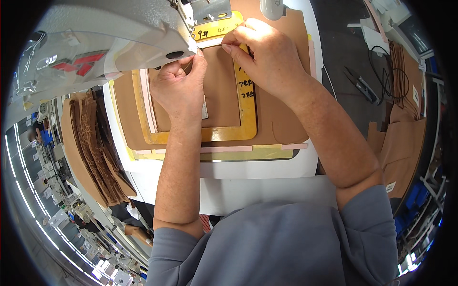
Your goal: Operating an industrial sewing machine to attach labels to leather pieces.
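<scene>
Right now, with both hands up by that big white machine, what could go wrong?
The left hand has fingers close beside the white machine head; they might get hurt if it started. The right hand overlaps a corner of the yellow frame; a bump could shift it on the brown panel.

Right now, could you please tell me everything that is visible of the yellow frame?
The yellow frame is roughly rectangular and glossy, perhaps plastic, with rounded corners and black handwriting. It lies flat on a brown panel. A pale pink strip lines its left inner edge. The left forearm crosses its lower bar; the right hand overlaps its upper right corner; contact is unclear.
</scene>
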The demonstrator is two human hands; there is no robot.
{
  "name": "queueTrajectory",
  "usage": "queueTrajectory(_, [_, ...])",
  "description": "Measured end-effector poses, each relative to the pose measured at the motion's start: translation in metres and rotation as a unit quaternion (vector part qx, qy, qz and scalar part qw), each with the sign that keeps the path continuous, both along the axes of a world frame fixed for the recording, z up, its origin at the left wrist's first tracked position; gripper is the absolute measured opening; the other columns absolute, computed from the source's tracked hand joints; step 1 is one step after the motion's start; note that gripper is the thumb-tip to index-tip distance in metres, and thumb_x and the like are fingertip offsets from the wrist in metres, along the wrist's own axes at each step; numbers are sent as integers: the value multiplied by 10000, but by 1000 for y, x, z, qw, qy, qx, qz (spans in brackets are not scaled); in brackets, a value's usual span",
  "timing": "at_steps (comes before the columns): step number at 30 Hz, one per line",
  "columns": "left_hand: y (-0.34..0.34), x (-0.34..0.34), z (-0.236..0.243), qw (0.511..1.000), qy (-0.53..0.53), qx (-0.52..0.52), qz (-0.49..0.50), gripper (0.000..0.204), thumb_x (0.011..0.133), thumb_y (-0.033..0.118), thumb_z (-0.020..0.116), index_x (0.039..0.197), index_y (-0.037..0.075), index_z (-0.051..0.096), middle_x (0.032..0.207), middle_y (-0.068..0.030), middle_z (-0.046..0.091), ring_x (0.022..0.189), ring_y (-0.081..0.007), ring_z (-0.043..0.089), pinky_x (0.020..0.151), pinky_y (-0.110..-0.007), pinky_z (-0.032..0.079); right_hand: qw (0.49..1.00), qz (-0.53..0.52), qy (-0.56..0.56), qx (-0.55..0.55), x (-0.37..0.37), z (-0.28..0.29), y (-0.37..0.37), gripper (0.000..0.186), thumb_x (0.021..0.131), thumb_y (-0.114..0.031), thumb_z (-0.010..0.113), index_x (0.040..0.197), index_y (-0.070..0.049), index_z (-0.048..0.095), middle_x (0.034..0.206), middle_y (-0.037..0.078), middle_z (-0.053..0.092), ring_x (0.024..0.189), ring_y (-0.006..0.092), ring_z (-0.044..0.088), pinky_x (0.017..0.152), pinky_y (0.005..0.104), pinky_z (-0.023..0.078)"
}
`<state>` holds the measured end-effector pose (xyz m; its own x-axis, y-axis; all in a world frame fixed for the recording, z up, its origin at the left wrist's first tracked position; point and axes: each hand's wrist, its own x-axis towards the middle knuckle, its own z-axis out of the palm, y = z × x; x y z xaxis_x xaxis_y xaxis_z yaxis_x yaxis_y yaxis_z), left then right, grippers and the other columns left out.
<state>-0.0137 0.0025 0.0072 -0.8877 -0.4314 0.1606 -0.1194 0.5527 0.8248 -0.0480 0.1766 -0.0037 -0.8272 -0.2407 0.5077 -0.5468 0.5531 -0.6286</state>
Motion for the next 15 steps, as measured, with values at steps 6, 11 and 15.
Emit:
queueTrajectory(6, [-2,0,-4,1000,7,29,1,172,860,89,843,995,-11,805,582,138,429,530,28,320,511,-173,254,1000,-6,-13,-1,0,-1,-1,74,857,-153,728,897,-91,728,855,102,672,783,295,699,679,413,562])
queueTrajectory(11, [-4,-2,-5,999,3,31,18,173,800,173,842,805,11,782,494,85,431,503,-22,365,534,-240,349,1000,-4,-11,-2,0,-1,-1,67,853,-152,732,895,-100,730,846,101,669,767,294,697,665,410,562])
queueTrajectory(15, [-5,-3,-6,1000,4,23,19,202,806,185,843,784,-3,772,503,79,443,511,-28,383,543,-240,376,1000,-6,-4,-6,-1,-3,-1,66,849,-151,734,887,-98,727,841,102,667,763,292,697,660,408,562])
